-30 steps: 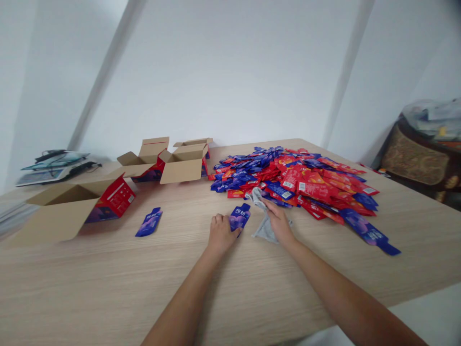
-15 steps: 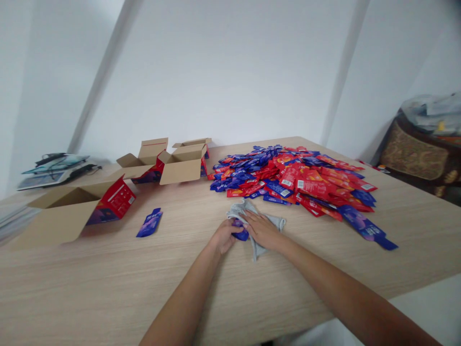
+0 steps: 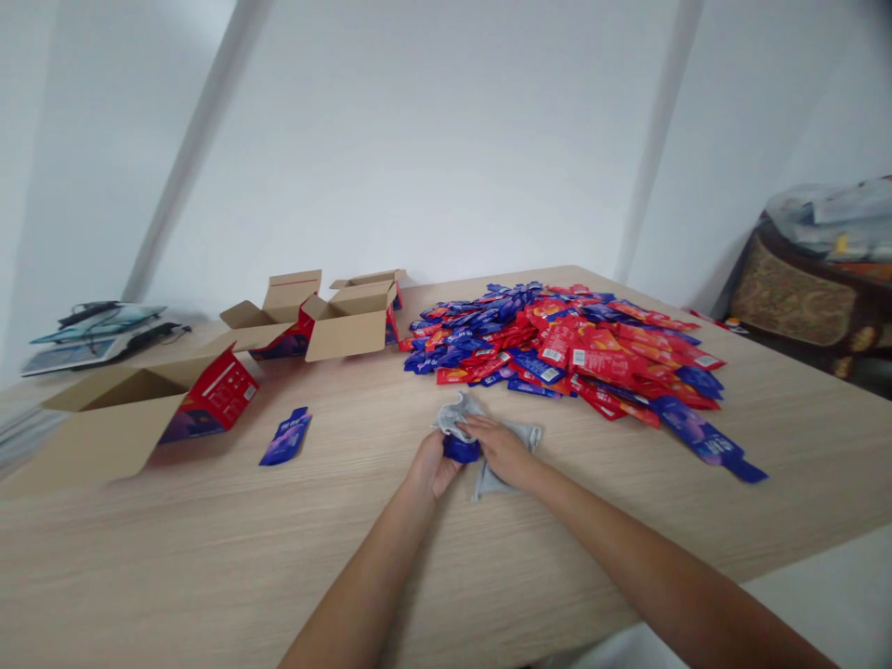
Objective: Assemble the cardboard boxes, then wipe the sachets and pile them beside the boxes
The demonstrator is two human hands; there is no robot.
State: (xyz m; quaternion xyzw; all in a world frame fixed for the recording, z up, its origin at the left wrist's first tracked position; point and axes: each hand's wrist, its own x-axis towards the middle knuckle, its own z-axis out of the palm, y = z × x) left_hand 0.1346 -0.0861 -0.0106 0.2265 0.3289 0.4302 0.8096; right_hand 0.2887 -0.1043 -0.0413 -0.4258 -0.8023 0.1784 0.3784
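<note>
At near centre on the wood-grain table (image 3: pixel 334 539), the left hand (image 3: pixel 426 466) pinches a blue pouch (image 3: pixel 461 451), seemingly steadying it beneath the grey cloth (image 3: pixel 460 406); the right hand (image 3: pixel 505 452) lies over the cloth, its grip unclear. Loose pouches (image 3: pixel 557 336) are heaped far right.

The cloth (image 3: pixel 458 410) covers the upper part of the blue packet (image 3: pixel 461 451). The right hand (image 3: pixel 500 451) hides part of the cloth; the left hand (image 3: pixel 427 466) is partly concealed by the packet. The bottom edge cuts off the left forearm (image 3: pixel 355 581) and right forearm (image 3: pixel 655 562). Print on the pile of packets (image 3: pixel 557 344) is mostly too small to read. The chair (image 3: pixel 794 293) is blurred and cropped at the right edge.
</note>
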